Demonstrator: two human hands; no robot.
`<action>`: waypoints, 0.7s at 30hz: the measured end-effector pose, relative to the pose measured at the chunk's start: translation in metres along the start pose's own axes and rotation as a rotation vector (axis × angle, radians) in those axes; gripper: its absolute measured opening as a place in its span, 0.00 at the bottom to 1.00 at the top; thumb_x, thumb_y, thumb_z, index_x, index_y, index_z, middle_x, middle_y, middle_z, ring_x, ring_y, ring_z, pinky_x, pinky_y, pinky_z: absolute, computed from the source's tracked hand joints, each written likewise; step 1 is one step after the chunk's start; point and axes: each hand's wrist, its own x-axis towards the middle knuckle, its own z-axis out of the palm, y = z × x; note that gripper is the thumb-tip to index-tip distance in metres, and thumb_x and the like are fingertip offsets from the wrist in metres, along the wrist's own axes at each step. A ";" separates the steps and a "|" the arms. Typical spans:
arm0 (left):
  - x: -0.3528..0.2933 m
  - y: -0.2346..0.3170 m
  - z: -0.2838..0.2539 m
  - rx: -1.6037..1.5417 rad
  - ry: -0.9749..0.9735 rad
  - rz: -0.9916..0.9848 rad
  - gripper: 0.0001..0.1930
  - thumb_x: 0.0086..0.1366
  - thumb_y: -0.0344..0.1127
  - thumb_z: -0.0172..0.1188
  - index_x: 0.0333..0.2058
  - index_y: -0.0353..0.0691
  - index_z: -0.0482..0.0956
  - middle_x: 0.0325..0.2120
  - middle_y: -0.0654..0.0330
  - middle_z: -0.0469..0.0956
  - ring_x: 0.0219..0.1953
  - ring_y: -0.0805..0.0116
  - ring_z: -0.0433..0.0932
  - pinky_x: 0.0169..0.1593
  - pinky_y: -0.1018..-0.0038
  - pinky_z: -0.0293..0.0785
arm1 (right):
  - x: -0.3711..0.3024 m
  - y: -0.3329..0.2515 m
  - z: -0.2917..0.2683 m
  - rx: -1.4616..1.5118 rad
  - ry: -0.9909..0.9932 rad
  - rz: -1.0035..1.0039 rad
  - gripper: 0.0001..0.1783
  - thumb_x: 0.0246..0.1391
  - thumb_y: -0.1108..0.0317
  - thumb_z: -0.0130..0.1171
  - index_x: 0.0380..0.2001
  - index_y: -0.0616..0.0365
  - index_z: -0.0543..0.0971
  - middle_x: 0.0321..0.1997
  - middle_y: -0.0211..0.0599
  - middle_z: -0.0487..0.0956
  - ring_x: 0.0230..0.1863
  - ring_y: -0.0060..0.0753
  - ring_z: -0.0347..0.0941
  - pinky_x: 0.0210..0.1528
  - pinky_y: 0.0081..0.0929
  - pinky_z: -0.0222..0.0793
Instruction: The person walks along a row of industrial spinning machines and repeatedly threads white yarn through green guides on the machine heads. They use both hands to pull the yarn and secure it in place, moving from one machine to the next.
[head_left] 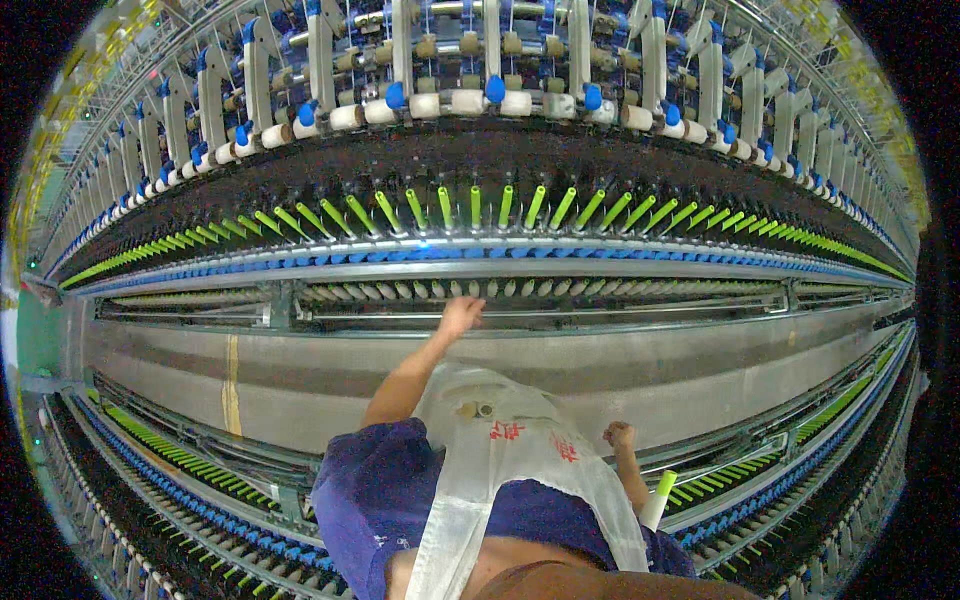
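Observation:
My left hand (461, 317) reaches forward to the low rail of the spinning frame, near a row of pale bobbins (493, 289). Its fingers are loosely bent and look apart, with nothing visible between them. At my right side, my right hand (619, 435) is raised with its fingers curled in. Whatever it may hold is hidden. Beside my right forearm a white tube with a bright green tip (657, 500) stands tilted. Beyond my left hand runs a long line of green bobbin tips (508, 207).
Above the green tips are white rollers (467, 103) with blue knobs (495, 90). A blue band (380, 256) runs along the metal rail. Grey floor (300, 375) lies between this frame and another machine (190, 480) behind me. I wear a whitish apron (540, 425).

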 end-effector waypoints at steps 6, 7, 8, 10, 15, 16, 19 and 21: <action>0.081 -0.006 -0.064 0.088 0.469 0.130 0.20 0.62 0.44 0.51 0.19 0.33 0.78 0.13 0.54 0.76 0.18 0.64 0.78 0.27 0.67 0.73 | 0.023 -0.042 0.063 -0.286 -0.005 -0.320 0.08 0.42 0.75 0.49 0.13 0.58 0.70 0.13 0.34 0.70 0.14 0.26 0.64 0.16 0.26 0.58; 0.100 -0.002 -0.082 0.094 0.469 0.073 0.20 0.61 0.43 0.51 0.19 0.33 0.78 0.12 0.54 0.76 0.18 0.63 0.77 0.28 0.66 0.73 | 0.026 -0.050 0.078 -0.245 -0.012 -0.418 0.08 0.40 0.75 0.50 0.11 0.57 0.69 0.12 0.34 0.69 0.15 0.26 0.63 0.17 0.27 0.58; 0.113 0.000 -0.097 0.116 0.452 -0.035 0.20 0.61 0.43 0.51 0.18 0.34 0.78 0.12 0.54 0.76 0.18 0.62 0.77 0.28 0.66 0.73 | 0.040 -0.061 0.106 -0.630 0.014 -0.661 0.07 0.39 0.74 0.51 0.11 0.58 0.70 0.12 0.34 0.68 0.15 0.27 0.64 0.19 0.28 0.59; 0.116 -0.006 -0.113 0.039 0.333 -0.049 0.22 0.61 0.44 0.54 0.16 0.32 0.76 0.13 0.54 0.76 0.16 0.69 0.76 0.23 0.72 0.73 | 0.059 -0.083 0.158 -1.081 -0.039 -0.284 0.09 0.39 0.69 0.53 0.12 0.61 0.74 0.12 0.38 0.70 0.16 0.30 0.66 0.21 0.31 0.61; 0.097 -0.039 -0.119 -0.074 0.019 -0.111 0.17 0.63 0.39 0.50 0.24 0.30 0.77 0.17 0.47 0.77 0.22 0.56 0.79 0.27 0.65 0.74 | 0.075 -0.090 0.361 -0.982 -0.316 -0.570 0.15 0.49 0.57 0.55 0.30 0.59 0.79 0.29 0.41 0.80 0.30 0.39 0.76 0.36 0.36 0.70; 0.098 -0.042 -0.118 0.009 0.208 0.053 0.18 0.64 0.38 0.48 0.25 0.27 0.76 0.20 0.47 0.78 0.23 0.55 0.80 0.29 0.65 0.76 | 0.076 -0.090 0.403 -0.941 -0.403 -0.530 0.15 0.50 0.57 0.55 0.31 0.60 0.78 0.29 0.40 0.80 0.30 0.38 0.76 0.36 0.37 0.70; 0.124 -0.024 -0.125 0.094 0.444 0.193 0.19 0.65 0.40 0.46 0.41 0.25 0.69 0.39 0.38 0.73 0.41 0.46 0.75 0.43 0.61 0.71 | 0.065 -0.093 0.504 -0.952 -0.531 -0.631 0.15 0.50 0.60 0.56 0.34 0.61 0.78 0.27 0.39 0.79 0.29 0.33 0.75 0.35 0.32 0.70; 0.145 0.011 -0.138 -0.023 0.531 0.362 0.24 0.66 0.42 0.45 0.52 0.25 0.59 0.49 0.32 0.62 0.52 0.40 0.64 0.51 0.56 0.61 | 0.048 -0.103 0.542 -0.974 -0.601 -0.760 0.15 0.50 0.62 0.57 0.36 0.61 0.78 0.26 0.38 0.79 0.27 0.30 0.74 0.34 0.28 0.70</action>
